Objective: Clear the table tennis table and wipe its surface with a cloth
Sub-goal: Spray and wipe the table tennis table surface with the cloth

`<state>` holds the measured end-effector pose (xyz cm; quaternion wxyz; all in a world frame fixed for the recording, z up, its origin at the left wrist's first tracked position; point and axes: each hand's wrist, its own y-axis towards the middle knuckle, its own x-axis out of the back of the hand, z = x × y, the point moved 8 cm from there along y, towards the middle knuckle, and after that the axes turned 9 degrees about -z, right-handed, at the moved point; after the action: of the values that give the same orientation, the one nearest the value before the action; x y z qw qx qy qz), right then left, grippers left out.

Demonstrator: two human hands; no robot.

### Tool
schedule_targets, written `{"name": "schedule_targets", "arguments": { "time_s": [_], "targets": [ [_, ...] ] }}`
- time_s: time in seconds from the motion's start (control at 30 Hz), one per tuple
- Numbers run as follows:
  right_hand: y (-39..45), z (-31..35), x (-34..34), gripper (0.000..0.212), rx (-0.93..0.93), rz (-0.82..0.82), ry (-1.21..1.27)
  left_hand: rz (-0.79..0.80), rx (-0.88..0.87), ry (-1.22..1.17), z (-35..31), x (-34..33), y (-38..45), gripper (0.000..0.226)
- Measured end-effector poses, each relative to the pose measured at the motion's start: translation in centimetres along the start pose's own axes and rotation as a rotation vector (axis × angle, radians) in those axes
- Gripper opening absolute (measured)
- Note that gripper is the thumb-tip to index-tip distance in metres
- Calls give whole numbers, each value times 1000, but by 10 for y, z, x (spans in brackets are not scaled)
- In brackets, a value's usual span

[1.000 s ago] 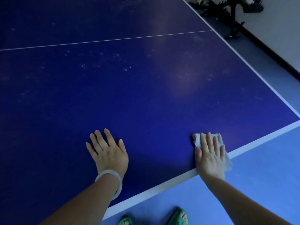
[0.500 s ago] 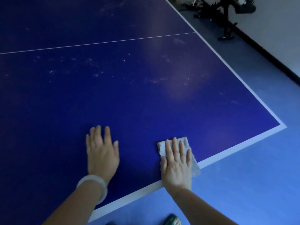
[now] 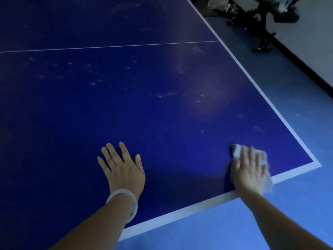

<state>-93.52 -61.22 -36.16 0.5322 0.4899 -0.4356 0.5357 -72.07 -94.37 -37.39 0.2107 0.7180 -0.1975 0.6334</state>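
Dim blue light fills the room, and the dark blue table tennis surface (image 3: pixel 144 105) takes up most of what I see from the head view. A thin white centre line crosses it at the far left-to-right, and a wider white band runs along its near edge and right edge, meeting at a corner just right of my right hand. Pale specks and smudges are scattered over the middle of the surface, thickest beyond my hands.

My left hand (image 3: pixel 122 166) lies flat on the surface, fingers straight and slightly spread, holding nothing — a pale bangle (image 3: pixel 124 201) sits round that wrist. My right hand (image 3: pixel 248 168) is well apart from it, close to the near right corner, palm down with fingers straight, pressing on a small light-coloured cloth (image 3: pixel 237 152). The cloth shows past my fingertips on the far side and hangs a little over the near edge band on the right; its outline is blurred.

Beyond the right edge I see lighter blue floor (image 3: pixel 252 231), and further back a black piece of exercise equipment (image 3: pixel 264 29) standing on the floor beside a pale wall with a dark skirting strip. Nothing stands between my hands and the speckled area.
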Motion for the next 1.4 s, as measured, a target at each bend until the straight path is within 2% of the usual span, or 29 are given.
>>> {"name": "schedule_targets", "arguments": {
  "time_s": [0.03,0.07,0.1,0.13,0.2,0.27,0.33,0.4,0.43,0.47,0.5,0.57,0.6,0.63,0.67,0.73,0.83,0.9,0.93,0.97,1.07,1.13,1.3,1.4],
  "targets": [
    [3,-5,1,55,-158,-23,33,5,6,3,0,0,0,71],
    [-2,5,3,55,-227,-60,51,1,4,4,1,0,-1,71],
    [-11,27,4,55,-198,-102,54,-10,-1,5,1,1,0,71],
    [-23,58,3,57,-84,-123,47,-20,-2,5,1,1,0,71],
    [-62,133,-9,64,320,-71,-16,-24,3,4,0,2,0,72],
    [-106,184,-25,62,720,7,-2,-23,7,11,-1,3,0,72],
    [-116,203,-28,59,1000,89,36,-19,13,24,0,3,1,73],
    [-84,195,-30,61,1160,92,-83,-21,22,27,1,3,2,74],
    [-52,183,-34,64,1120,82,-145,-17,23,30,2,2,2,75],
    [-9,164,-32,68,931,61,-158,-14,22,33,1,2,1,74],
    [32,139,-27,66,681,40,-161,-15,22,34,1,1,1,74],
    [76,90,-13,58,197,15,-9,-20,25,39,1,2,1,73],
    [76,82,-13,58,70,27,42,-20,27,44,1,2,1,73],
    [68,88,-14,59,38,25,45,-18,27,50,1,2,1,72],
    [58,104,-16,60,76,-7,14,-16,25,55,1,2,1,73],
    [26,157,-24,60,330,-61,-28,-11,23,62,0,1,1,74],
    [-25,227,-40,61,854,37,0,4,31,62,0,1,2,77],
    [-6,235,-44,63,997,80,-75,-9,34,54,0,2,2,78],
    [19,229,-44,66,960,48,-118,-13,36,46,0,2,2,78],
    [50,215,-42,68,842,18,-149,-12,36,39,0,2,2,77],
    [118,145,-28,60,245,92,23,-12,31,34,0,3,1,74],
    [105,134,-26,59,140,98,50,-17,29,34,0,4,1,72],
    [-41,174,-20,59,439,-30,44,-19,21,46,1,2,1,71],
    [-136,179,-21,60,638,-7,63,-29,18,20,0,2,1,70]
  ]
}}
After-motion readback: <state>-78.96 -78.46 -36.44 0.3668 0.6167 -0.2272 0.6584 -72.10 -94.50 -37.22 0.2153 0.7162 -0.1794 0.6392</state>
